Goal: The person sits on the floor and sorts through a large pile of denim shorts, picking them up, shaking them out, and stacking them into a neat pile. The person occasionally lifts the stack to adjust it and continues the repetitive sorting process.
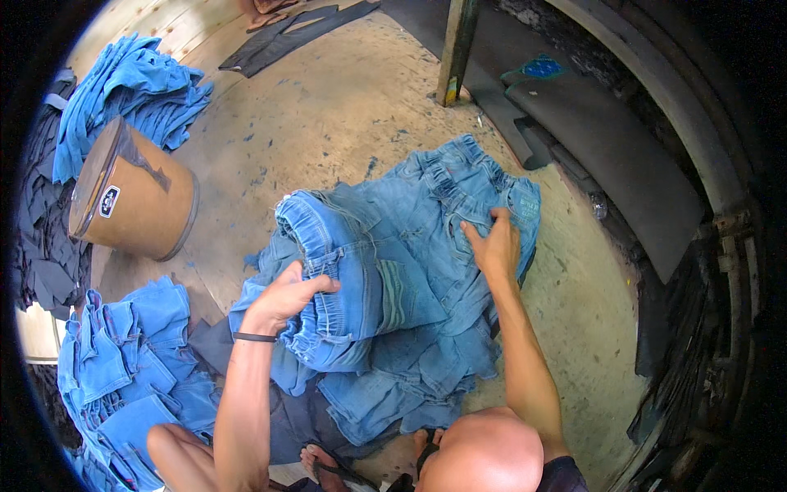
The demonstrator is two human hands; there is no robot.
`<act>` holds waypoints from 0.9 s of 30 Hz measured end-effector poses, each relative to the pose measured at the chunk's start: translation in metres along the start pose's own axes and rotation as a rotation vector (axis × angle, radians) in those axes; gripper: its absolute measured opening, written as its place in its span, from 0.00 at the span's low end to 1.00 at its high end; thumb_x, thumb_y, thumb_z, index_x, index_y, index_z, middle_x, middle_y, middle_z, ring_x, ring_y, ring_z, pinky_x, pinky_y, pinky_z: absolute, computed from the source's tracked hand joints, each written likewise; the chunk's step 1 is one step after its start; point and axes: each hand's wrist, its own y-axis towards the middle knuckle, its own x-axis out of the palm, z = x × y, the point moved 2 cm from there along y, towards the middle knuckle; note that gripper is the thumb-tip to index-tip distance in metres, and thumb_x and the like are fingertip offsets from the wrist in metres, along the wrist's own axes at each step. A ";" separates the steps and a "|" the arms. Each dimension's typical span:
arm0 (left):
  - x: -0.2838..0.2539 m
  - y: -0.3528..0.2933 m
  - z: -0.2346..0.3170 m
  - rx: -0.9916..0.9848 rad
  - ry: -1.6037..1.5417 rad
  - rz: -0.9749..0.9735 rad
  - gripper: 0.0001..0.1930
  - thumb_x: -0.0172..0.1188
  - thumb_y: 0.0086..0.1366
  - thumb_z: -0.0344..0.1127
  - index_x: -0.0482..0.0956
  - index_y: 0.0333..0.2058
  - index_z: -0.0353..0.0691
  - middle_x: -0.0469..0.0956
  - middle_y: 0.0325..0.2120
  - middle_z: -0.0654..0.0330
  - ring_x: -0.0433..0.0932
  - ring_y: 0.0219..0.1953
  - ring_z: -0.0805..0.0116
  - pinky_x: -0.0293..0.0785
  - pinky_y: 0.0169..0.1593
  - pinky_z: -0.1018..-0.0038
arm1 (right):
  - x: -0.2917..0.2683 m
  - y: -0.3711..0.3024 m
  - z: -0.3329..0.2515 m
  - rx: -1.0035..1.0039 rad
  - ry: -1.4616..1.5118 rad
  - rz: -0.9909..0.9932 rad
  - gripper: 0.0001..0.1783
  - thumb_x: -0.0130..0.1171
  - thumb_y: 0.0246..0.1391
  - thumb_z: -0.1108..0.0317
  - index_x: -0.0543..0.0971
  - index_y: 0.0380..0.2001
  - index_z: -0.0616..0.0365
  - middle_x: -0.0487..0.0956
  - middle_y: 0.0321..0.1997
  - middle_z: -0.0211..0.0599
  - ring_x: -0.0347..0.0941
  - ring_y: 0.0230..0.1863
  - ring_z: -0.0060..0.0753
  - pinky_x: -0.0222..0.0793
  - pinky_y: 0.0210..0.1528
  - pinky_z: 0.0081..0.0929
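In front of me lies a heap of blue denim garments [402, 398]. My left hand [283, 297] grips the gathered elastic waistband of a pair of denim shorts [354, 283], its thumb on the outside of the band. A back pocket with pale stripes shows on them. Farther right, my right hand [496, 248] pinches the pocket area of another denim pair [438, 184], lighter and faded, with an elastic waist at its far end. The two garments overlap, and the legs of both merge into the heap.
A brown drum [147, 197] stands at left, beside a stack of blue denim [131, 94]. More folded denim [131, 361] lies at my near left. Dark trousers [291, 37] lie far off. A post [457, 49] and dark sheets [598, 139] border the right.
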 end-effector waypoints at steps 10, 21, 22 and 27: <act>-0.082 -0.075 0.032 -0.081 -0.128 0.165 0.23 0.64 0.62 0.35 0.78 0.56 0.35 0.82 0.44 0.63 0.80 0.42 0.72 0.77 0.51 0.73 | -0.008 -0.088 -0.141 -0.454 0.766 -0.185 0.19 0.60 0.53 0.78 0.72 0.49 0.62 0.76 0.61 0.57 0.74 0.63 0.57 0.70 0.63 0.42; -0.059 -0.031 -0.085 -0.096 -0.428 0.250 0.14 0.59 0.69 0.36 0.82 0.51 0.39 0.85 0.43 0.62 0.84 0.40 0.70 0.80 0.47 0.72 | -0.027 -0.003 0.013 0.015 0.001 0.214 0.41 0.71 0.54 0.52 0.69 0.64 0.66 0.75 0.58 0.64 0.71 0.61 0.61 0.67 0.63 0.52; -0.061 -0.032 -0.088 -0.076 -0.479 0.191 0.15 0.59 0.70 0.37 0.82 0.51 0.38 0.85 0.43 0.61 0.84 0.40 0.70 0.80 0.47 0.72 | -0.033 0.024 0.042 0.088 -0.117 0.290 0.47 0.72 0.53 0.50 0.66 0.67 0.68 0.77 0.57 0.67 0.72 0.61 0.63 0.67 0.64 0.52; -0.054 -0.033 -0.088 -0.016 -0.618 0.153 0.23 0.56 0.75 0.47 0.77 0.59 0.37 0.83 0.51 0.62 0.82 0.49 0.71 0.78 0.54 0.73 | -0.034 0.081 0.059 0.228 0.069 0.043 0.31 0.73 0.51 0.61 0.75 0.55 0.63 0.81 0.47 0.56 0.78 0.52 0.59 0.72 0.54 0.45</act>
